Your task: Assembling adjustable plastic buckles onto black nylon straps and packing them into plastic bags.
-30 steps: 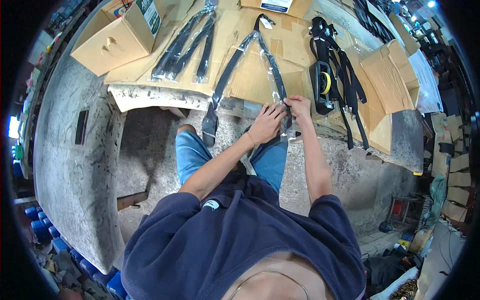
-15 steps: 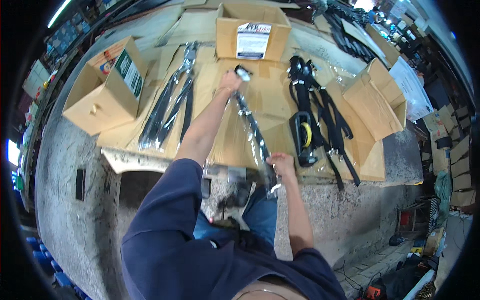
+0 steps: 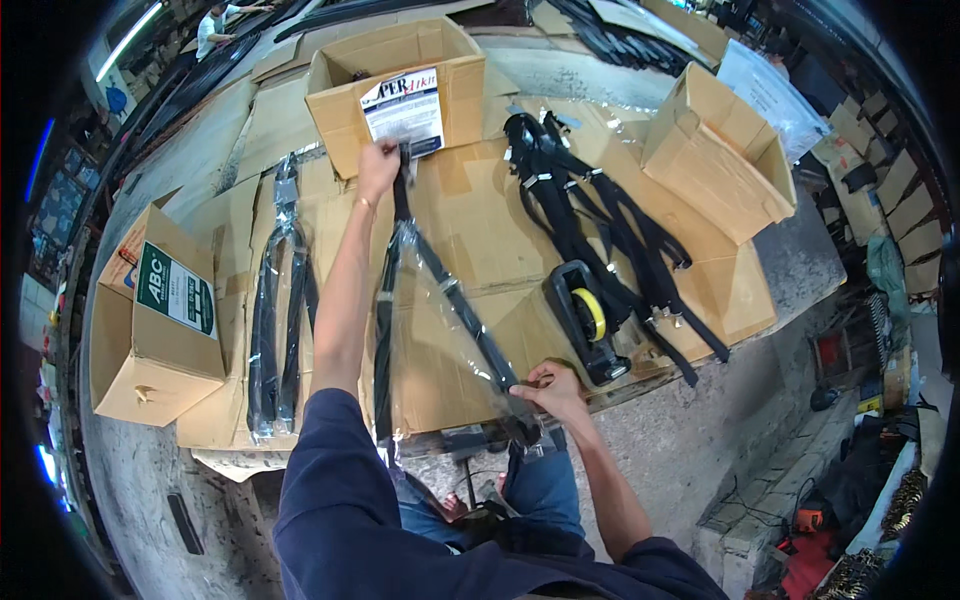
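A pair of black suspenders (image 3: 463, 305) in a clear plastic sleeve lies before me on the cardboard, its two straps spread apart below the joint. My left hand (image 3: 376, 172) is closed at the top end, by the front of the middle box. Between the fingertips of my right hand (image 3: 553, 390) is the lower part of the right strap with its plastic, near the table's front edge. Another bagged pair of suspenders (image 3: 267, 345) rests to the left. On the right lies a bundle of unbagged black suspenders (image 3: 600, 235), with a black tape dispenser (image 3: 570, 330) holding yellow tape beside it.
An open cardboard box (image 3: 345, 125) with a white label stands at the back. Other open boxes stand at left (image 3: 165, 370) and right (image 3: 690, 155). A clear plastic bag (image 3: 770, 95) lies behind the right box. At the far upper left a person (image 3: 212, 30) is visible.
The bagged suspenders' straps, close together before, are now spread into an upside-down V. My left hand has reached the middle box's front. The whole view has shifted and turned.
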